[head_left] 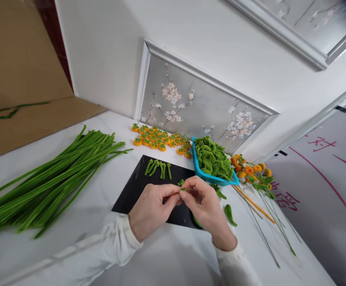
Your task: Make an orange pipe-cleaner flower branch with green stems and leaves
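My left hand (156, 204) and my right hand (204, 206) meet over a black mat (129, 198), fingertips pinched together. Between them is a small bent piece of green pipe cleaner (180, 182), with a little loop sticking up above the fingers. Most of it is hidden by my fingertips. Just beyond, several short green pipe-cleaner stems (157, 169) with knotted tops lie in a row on the mat. Under my right hand, something round and green shows only in part on the mat.
Long green pipe cleaners (59, 178) lie piled at left. Small orange pumpkins (153, 139) stand along the wall. A blue basket (217, 178) holds green leaf shapes (211, 157). Orange flowers (248, 171) with wire stems are at right, near a loose green leaf (229, 214).
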`<state>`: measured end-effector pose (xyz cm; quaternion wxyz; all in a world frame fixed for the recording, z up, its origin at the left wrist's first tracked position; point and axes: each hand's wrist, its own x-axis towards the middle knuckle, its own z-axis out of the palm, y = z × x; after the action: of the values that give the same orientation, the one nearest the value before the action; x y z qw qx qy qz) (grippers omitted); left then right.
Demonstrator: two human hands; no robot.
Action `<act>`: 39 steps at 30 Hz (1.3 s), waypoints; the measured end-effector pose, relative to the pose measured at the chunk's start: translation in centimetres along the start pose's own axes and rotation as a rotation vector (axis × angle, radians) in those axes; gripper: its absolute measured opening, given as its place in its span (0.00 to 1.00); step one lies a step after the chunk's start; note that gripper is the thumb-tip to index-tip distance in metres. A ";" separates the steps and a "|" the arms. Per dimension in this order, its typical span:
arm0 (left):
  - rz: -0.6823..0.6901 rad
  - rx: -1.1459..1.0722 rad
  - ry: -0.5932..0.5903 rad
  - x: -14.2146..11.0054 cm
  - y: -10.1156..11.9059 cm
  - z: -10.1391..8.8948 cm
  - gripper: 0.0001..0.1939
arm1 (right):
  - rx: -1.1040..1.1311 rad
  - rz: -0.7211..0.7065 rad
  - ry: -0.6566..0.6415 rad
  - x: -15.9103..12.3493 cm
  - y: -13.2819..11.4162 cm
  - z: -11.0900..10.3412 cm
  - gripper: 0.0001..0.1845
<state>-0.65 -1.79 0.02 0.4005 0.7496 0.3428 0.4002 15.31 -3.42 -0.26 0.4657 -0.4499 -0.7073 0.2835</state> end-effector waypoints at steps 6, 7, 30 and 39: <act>-0.098 -0.327 -0.073 0.5 0.1 -0.1 0.11 | -0.120 -0.029 0.077 -0.2 -0.5 0.1 0.03; -0.116 -0.381 -0.106 0.6 0.2 -0.3 0.10 | -0.104 -0.036 0.064 -0.2 -0.4 -0.1 0.03; -0.495 -0.834 -0.060 0.9 1.1 -0.8 0.06 | 0.153 0.039 0.191 -0.4 -0.9 -0.2 0.04; -0.204 -0.530 0.030 0.9 1.5 -0.4 0.05 | 0.311 0.169 0.111 -0.1 -1.1 0.1 0.08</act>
<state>-0.30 -1.58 1.76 0.6156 0.5745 0.3055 0.4446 14.82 -4.01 0.51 0.5425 -0.4452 -0.5881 0.4021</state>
